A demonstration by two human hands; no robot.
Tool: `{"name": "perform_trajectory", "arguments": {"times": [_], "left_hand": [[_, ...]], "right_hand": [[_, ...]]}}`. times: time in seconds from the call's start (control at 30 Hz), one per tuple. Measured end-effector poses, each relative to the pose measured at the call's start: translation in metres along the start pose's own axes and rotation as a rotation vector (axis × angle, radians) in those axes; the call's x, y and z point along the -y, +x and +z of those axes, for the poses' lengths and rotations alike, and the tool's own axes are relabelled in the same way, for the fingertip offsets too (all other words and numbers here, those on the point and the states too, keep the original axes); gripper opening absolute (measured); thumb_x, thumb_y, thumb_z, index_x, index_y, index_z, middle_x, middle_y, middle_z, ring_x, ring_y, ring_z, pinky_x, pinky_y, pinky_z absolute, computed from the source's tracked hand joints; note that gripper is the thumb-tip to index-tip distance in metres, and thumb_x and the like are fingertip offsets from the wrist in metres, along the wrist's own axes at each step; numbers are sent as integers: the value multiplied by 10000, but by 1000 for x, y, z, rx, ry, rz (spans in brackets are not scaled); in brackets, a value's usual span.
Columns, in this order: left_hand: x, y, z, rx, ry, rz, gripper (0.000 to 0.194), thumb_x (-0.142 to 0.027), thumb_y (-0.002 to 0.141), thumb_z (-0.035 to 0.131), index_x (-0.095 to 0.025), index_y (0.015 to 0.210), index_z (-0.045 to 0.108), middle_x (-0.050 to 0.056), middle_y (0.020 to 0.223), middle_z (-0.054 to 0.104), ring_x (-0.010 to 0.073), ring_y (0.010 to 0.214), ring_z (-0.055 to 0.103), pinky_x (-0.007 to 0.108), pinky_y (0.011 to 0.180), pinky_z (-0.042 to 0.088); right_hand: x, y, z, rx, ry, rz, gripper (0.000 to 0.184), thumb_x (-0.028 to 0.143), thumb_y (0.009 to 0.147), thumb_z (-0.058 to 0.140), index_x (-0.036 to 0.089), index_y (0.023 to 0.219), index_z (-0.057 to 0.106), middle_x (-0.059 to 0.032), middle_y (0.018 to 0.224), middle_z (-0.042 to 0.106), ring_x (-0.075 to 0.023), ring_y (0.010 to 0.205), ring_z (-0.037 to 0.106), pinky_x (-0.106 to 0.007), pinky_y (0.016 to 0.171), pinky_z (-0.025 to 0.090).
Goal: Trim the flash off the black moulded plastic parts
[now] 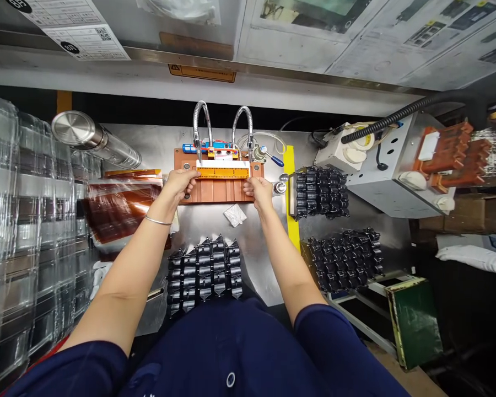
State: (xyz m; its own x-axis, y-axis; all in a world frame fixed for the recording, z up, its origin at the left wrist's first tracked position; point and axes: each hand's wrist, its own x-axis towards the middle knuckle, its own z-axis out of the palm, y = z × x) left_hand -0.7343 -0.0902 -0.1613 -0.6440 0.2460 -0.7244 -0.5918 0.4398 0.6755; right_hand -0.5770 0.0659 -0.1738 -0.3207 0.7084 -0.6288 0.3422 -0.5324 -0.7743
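An orange strip (223,173) with rows of small dark marks lies across a reddish-brown fixture (215,193). My left hand (181,184) pinches the strip's left end, with the fingers curled at the fixture's edge. At the other end, the fingers of my right hand (259,191) are closed on the strip's right corner. Just behind the strip is a white bar (223,164). Two bendable metal hoses (202,110) arch over the fixture, one toward each end of the strip. A blue-handled lever (276,160) sticks out at the fixture's right.
Black moulded parts stand in a near block (204,270) and two right-hand blocks (320,193). Yellow tape (291,220) crosses the metal bench. Clear trays (20,231), a steel flask (95,138) and amber film (122,212) are at left. A grey machine box (380,182) stands right, near another person's gloved hand (473,256).
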Motion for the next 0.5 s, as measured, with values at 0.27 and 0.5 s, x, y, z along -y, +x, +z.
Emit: {"name": "perform_trajectory", "arguments": {"times": [0.27, 0.5], "left_hand": [[-2, 0, -4, 14, 52, -18, 264, -140, 735, 722, -158, 589, 503, -59, 369, 466, 51, 291, 354, 147, 284, 241], [-7, -4, -22, 136, 65, -51, 195, -129, 741, 791, -97, 667, 614, 39, 543, 644, 72, 399, 542, 152, 385, 450]], "right_hand": [[2, 0, 3, -23, -41, 48, 168, 133, 771, 608, 167, 617, 551, 46, 449, 585, -60, 353, 520, -136, 346, 411], [4, -6, -16, 43, -134, 20, 133, 220, 781, 644, 167, 692, 560, 8, 574, 656, -82, 449, 585, -172, 428, 477]]}}
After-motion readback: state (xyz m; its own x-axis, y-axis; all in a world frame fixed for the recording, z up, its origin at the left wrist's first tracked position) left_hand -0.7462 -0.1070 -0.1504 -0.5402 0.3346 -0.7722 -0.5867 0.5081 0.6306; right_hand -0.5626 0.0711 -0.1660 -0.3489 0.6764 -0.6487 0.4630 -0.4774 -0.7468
